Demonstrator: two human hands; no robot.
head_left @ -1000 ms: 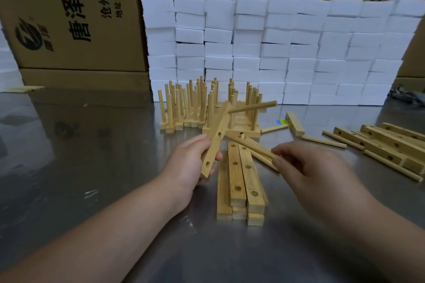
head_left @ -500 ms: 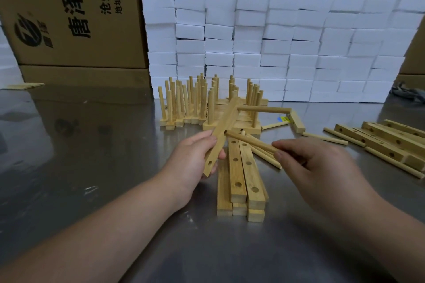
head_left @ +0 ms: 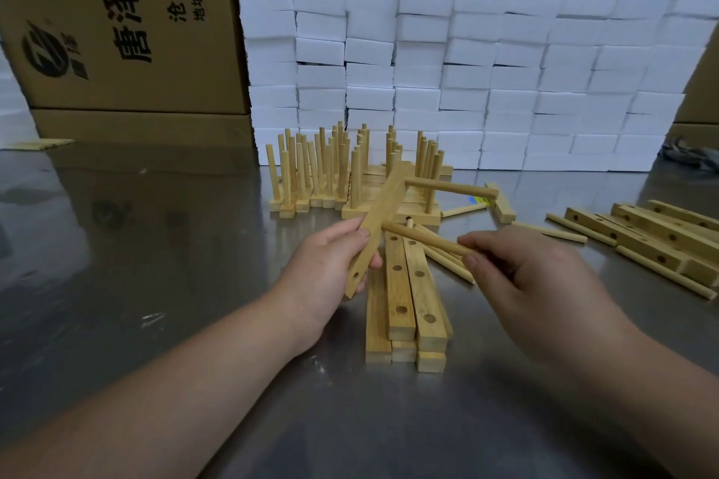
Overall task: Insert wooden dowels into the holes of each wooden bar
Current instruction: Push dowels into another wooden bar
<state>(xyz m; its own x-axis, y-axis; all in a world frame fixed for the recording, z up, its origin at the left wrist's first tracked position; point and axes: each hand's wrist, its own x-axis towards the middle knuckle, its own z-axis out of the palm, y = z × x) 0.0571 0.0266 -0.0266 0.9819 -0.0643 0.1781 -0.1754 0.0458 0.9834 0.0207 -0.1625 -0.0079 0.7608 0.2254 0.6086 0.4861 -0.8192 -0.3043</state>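
Fingers (head_left: 363,233) of my left hand (head_left: 330,268) grip a wooden bar (head_left: 383,214) near its lower end, with the thumb on its upper face. The bar is held off the desk (head_left: 155,284) and tilted, its far end pointing to 1 o'clock. 1 seated dowel (head_left: 451,187) stands in the bar's upper hole and projects toward 3 o'clock. My right hand (head_left: 544,284) pinches a 2nd dowel (head_left: 424,239) by its near end between thumb and forefinger. The other tip of that dowel meets the bar at mid-length. I cannot tell how deep it sits in the hole.

Directly below the bar, a stack of drilled bars (head_left: 400,284) lies on the desk, its length running from 6 to 12 o'clock. Several loose dowels (head_left: 447,261) rest against its 2 o'clock side. At 12 o'clock from the stack stand the finished bars (head_left: 330,167), their dowels upright. At 3 o'clock, well apart, lie more unfilled bars (head_left: 642,233). White foam blocks (head_left: 467,70) form a wall behind, backed by cardboard boxes (head_left: 116,31).
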